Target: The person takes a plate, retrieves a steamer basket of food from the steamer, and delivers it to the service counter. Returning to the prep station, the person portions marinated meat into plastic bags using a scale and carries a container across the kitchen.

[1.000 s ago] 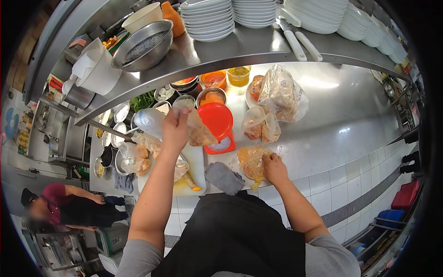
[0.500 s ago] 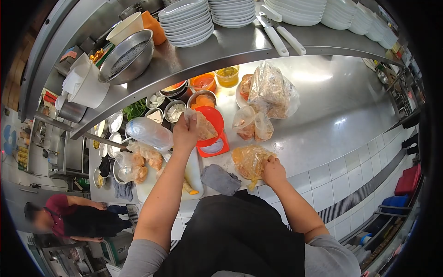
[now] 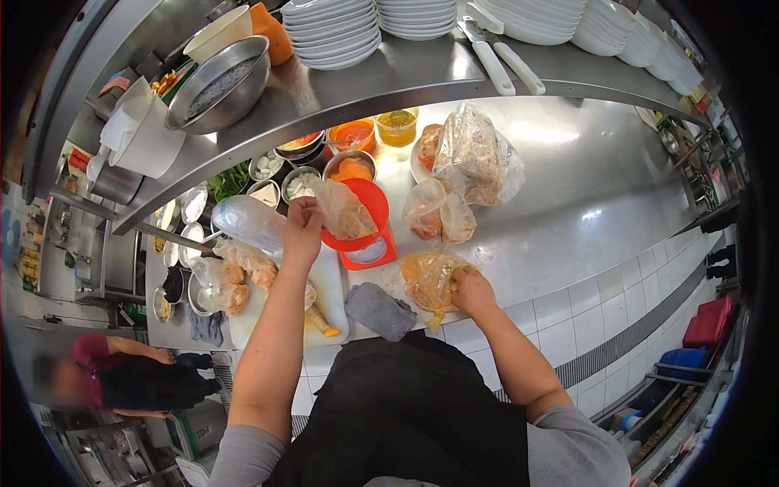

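My left hand (image 3: 303, 229) pinches the edge of a clear plastic bag of pale food (image 3: 347, 213). That bag rests in a red bowl (image 3: 375, 200) standing on a red kitchen scale (image 3: 378, 253). The fingers of my right hand (image 3: 474, 294) are closed on another clear plastic bag of orange-tinged food (image 3: 430, 277) near the counter's front edge. Between my arms lies a folded grey cloth (image 3: 381, 312). Left of it, a white cutting board (image 3: 331, 284) carries a knife with a yellow-ended handle (image 3: 323, 321).
Several filled bags, including a large one (image 3: 475, 154), stand behind the scale. Ingredient bowls (image 3: 350, 165) and a roll of plastic bags (image 3: 248, 219) are at left. Overhead, a steel shelf (image 3: 430, 69) holds stacked plates (image 3: 337, 36). A co-worker (image 3: 138, 373) stands at lower left.
The view has shifted slightly, moving the scene a little left. My left hand sits lower at the bag's edge, and the bag lies more to the bowl's left. My right hand keeps its grip.
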Motion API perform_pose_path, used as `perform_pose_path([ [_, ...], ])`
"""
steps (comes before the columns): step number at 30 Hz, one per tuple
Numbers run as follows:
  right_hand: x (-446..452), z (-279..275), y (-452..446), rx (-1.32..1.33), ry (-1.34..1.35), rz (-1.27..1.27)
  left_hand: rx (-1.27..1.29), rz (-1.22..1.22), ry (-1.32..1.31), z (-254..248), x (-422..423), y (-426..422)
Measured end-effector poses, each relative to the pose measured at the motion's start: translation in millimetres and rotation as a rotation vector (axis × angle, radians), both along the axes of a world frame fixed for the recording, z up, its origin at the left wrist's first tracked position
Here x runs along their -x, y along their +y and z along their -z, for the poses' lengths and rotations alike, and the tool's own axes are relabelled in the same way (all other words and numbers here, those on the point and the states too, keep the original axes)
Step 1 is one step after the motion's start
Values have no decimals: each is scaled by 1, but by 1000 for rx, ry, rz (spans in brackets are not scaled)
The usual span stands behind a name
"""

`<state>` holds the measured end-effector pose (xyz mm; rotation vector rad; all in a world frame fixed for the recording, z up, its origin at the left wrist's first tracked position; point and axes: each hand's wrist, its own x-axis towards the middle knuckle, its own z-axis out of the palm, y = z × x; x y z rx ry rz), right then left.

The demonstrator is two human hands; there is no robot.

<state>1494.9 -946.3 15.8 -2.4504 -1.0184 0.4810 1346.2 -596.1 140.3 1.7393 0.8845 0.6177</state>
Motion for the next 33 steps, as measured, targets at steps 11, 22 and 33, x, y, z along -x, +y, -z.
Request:
perform_pose_path([
  [11,24,3,32,-182,-218,-282,414,86,-38,-32,-4,-7],
  [22,36,25,40,-349,-387,-324,108,39,-41,-15,39,0],
  [33,31,18,35,-245,-318,-321,-685,-74,764,56,176,-57],
])
